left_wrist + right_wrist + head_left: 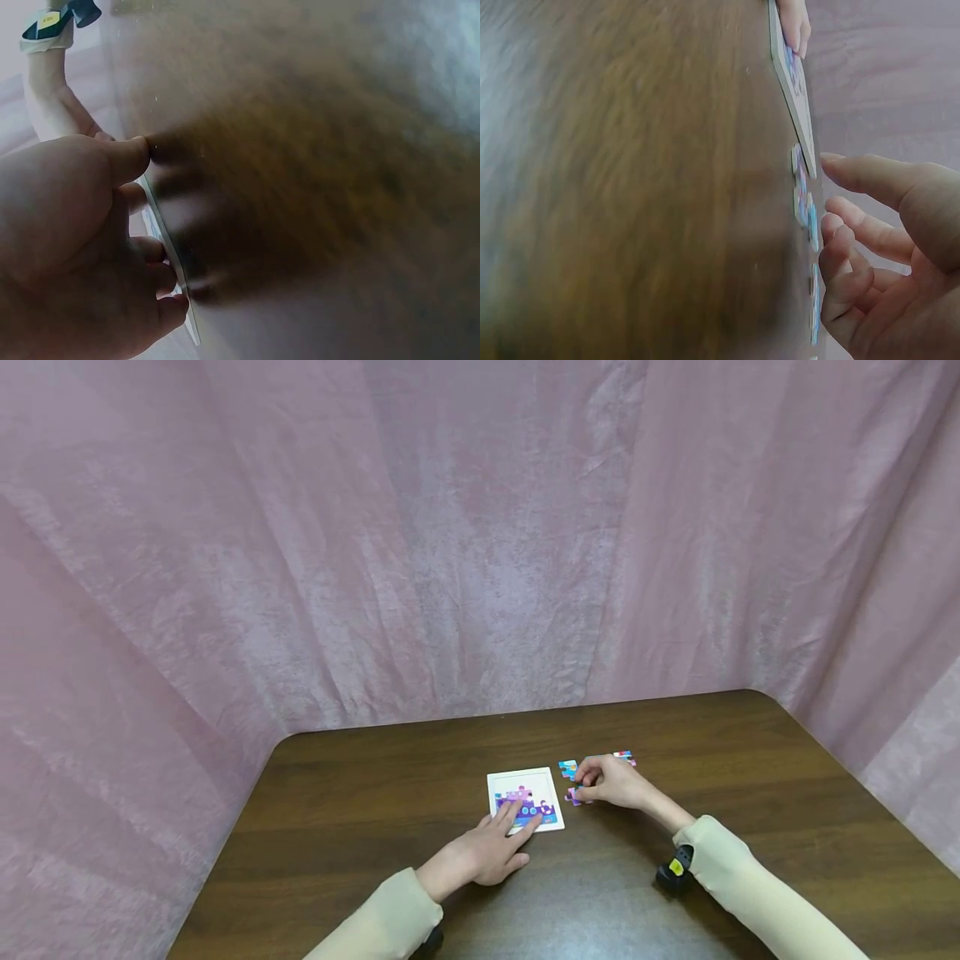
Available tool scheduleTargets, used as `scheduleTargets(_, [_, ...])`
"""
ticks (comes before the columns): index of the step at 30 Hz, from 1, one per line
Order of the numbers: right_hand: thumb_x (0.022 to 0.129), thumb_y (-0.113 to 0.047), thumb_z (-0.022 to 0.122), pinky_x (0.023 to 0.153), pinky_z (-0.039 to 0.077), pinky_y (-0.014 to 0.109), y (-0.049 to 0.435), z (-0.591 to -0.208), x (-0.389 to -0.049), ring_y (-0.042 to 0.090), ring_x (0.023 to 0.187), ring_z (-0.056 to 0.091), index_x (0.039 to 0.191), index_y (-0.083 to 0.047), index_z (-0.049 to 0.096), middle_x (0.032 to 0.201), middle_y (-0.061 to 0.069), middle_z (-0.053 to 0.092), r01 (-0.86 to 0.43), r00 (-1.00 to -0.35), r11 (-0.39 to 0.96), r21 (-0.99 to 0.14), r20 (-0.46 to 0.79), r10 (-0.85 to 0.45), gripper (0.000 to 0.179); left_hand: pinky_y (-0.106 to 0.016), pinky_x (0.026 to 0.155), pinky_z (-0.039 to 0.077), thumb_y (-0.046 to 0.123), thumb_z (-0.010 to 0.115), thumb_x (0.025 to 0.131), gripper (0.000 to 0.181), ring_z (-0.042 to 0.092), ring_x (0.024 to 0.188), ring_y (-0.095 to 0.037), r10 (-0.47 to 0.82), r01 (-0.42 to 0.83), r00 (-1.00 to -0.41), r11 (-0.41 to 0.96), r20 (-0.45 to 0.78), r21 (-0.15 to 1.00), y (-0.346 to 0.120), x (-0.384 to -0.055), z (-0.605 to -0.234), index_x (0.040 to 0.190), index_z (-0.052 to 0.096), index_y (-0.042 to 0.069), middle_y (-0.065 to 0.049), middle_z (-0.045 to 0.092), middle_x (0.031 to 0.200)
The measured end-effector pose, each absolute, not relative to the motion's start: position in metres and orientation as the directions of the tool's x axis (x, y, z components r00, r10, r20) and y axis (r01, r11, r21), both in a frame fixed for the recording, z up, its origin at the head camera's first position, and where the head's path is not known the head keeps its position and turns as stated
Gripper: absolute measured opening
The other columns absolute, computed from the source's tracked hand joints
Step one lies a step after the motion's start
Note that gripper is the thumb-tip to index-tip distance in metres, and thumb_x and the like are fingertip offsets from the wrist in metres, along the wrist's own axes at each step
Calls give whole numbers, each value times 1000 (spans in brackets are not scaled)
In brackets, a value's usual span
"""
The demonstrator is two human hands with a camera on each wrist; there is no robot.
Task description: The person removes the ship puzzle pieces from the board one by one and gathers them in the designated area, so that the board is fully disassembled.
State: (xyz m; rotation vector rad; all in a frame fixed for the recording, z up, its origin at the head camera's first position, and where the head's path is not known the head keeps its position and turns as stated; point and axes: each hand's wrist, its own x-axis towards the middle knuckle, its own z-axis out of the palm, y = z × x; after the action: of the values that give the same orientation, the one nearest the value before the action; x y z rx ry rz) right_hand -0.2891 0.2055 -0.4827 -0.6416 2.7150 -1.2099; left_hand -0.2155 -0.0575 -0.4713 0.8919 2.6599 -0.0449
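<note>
A white square puzzle tray lies on the table, its lower part filled with a purple and blue picture. My left hand rests on the tray's near edge, fingers spread over the picture. To the right of the tray, my right hand hovers low over loose puzzle pieces. In the right wrist view its thumb and fingers stand apart with nothing between them. Below them are a purple-pink piece and a light blue piece. The right hand partly hides the pieces in the head view.
A blue and orange piece lies near the tray's far right corner. Farther right, another piece shows beyond the right hand. The brown wooden table reaches back to a pink curtain.
</note>
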Motion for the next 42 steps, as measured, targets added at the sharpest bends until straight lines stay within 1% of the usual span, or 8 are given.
scheduleTargets(3, [83, -13, 75, 55, 47, 20, 200, -483, -289, 8, 60, 57, 93, 0, 66, 77, 4, 64, -358, -891, 567, -742, 89, -446, 19, -40, 119, 26, 42, 38, 103, 59, 11, 151, -24, 583, 595, -747, 800, -321, 69, -57, -215, -471, 156, 16, 32, -8, 5, 164])
scheduleTargets(6, [83, -12, 74, 54, 48, 21, 194, -482, -288, 6, 58, 56, 94, -1, 66, 78, 3, 64, -373, -881, 557, -742, 95, -464, 17, -40, 119, 27, 42, 38, 103, 58, 12, 151, -24, 582, 595, -747, 801, -321, 69, -57, -214, -471, 155, 16, 32, -8, 6, 164])
scheduleTargets(12, [86, -10, 71, 51, 45, 19, 184, -482, -286, 5, 55, 54, 96, 0, 66, 78, 5, 64, -412, -853, 536, -737, 107, -510, 15, -41, 119, 26, 42, 38, 103, 59, 11, 151, -23, 582, 591, -746, 803, -324, 82, -57, -213, -471, 156, 16, 31, -8, 6, 164])
scheduleTargets(16, [85, -7, 71, 57, 47, 18, 177, -484, -286, 4, 62, 55, 97, 0, 67, 79, 4, 65, -461, -825, 522, -718, 130, -550, 14, -41, 119, 27, 41, 39, 103, 59, 13, 151, -24, 593, 603, -743, 794, -311, 75, -58, -213, -469, 156, 17, 29, -10, 9, 164])
scheduleTargets(20, [83, -7, 72, 64, 49, 19, 171, -485, -287, 4, 70, 57, 98, -2, 68, 83, 3, 67, -485, -809, 521, -702, 133, -573, 16, -41, 118, 27, 41, 40, 103, 59, 15, 151, -25, 605, 614, -740, 786, -295, 70, -59, -213, -469, 156, 18, 27, -11, 12, 163])
scheduleTargets(26, [84, -7, 72, 70, 51, 18, 163, -486, -288, 4, 77, 59, 101, -3, 68, 88, 4, 68, -464, -804, 523, -715, 91, -588, 18, -42, 119, 27, 41, 40, 103, 59, 14, 151, -25, 610, 619, -734, 782, -297, 74, -60, -215, -468, 156, 18, 25, -11, 12, 163])
scheduleTargets(33, [82, -4, 73, 70, 54, 19, 157, -487, -289, 6, 77, 61, 102, 2, 68, 89, 10, 69, -498, -775, 479, -723, 122, -620, 22, -42, 118, 28, 41, 40, 103, 59, 14, 151, -26, 607, 616, -738, 784, -294, 73, -60, -213, -468, 156, 18, 26, -12, 10, 163])
scheduleTargets(42, [79, -3, 75, 70, 53, 17, 151, -487, -290, 6, 77, 62, 104, 0, 69, 91, 9, 69, -506, -771, 500, -703, 108, -627, 26, -41, 118, 27, 41, 41, 102, 59, 15, 150, -28, 606, 614, -743, 786, -282, 73, -60, -212, -468, 155, 19, 27, -16, 13, 162])
